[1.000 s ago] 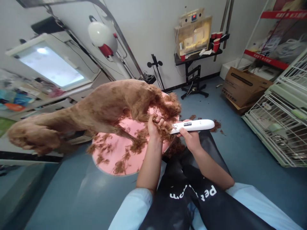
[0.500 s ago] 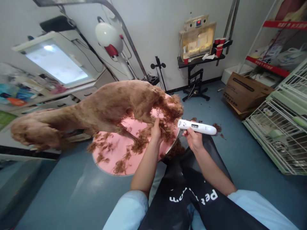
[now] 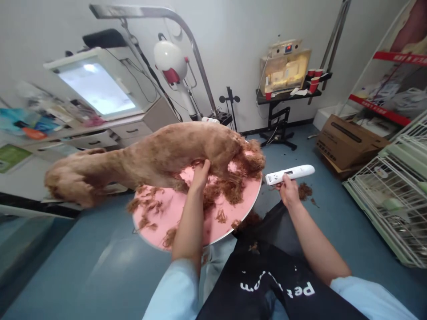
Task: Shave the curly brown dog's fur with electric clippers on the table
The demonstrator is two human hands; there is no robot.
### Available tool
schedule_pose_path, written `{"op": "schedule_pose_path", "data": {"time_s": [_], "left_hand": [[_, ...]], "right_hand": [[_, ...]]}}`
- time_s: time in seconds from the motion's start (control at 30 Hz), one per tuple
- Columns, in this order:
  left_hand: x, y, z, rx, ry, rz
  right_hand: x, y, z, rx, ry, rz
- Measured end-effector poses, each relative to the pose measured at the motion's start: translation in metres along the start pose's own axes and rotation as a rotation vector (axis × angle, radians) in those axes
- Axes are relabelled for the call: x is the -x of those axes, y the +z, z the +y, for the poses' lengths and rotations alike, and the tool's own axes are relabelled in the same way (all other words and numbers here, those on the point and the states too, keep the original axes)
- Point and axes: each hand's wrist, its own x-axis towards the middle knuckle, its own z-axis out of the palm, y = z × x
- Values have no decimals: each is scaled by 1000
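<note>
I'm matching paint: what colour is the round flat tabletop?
The round flat tabletop is pink, best seen in the head view.

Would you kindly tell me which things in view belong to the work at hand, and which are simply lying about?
In the work:
dog, left hand at its underside
white clipper, in the right hand
pink round table, under the dog
black apron

Lying about:
cardboard box, on the floor
red cups
wire cage

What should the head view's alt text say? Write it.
A brown dog stands on a round pink table strewn with hair; a person's left hand is at its belly, the right hand holds white clippers away from it.
</note>
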Motion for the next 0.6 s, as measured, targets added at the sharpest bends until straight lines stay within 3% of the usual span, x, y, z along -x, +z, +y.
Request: {"op": "schedule_pose_path", "data": {"time_s": [0.1, 0.2, 0.3, 0.37, 0.47, 0.53, 0.6], "left_hand": [[-15, 21, -5, 84, -237, -204], [-14, 40, -6, 178, -444, -555], [1, 59, 0, 197, -443, -1027], [12, 72, 6, 149, -362, -1242], [21, 90, 14, 76, -306, -1429], [22, 100, 18, 54, -317, -1483], [22, 109, 21, 53, -244, -1488]], "right_hand": [[21, -25, -12, 25, 54, -181], [58, -36, -15, 42, 136, -226], [84, -38, -18, 71, 120, -195], [95, -38, -21, 144, 38, -172], [107, -31, -28, 356, -123, -189], [114, -19, -34, 523, -273, -234], [118, -3, -40, 669, -481, -292]]}}
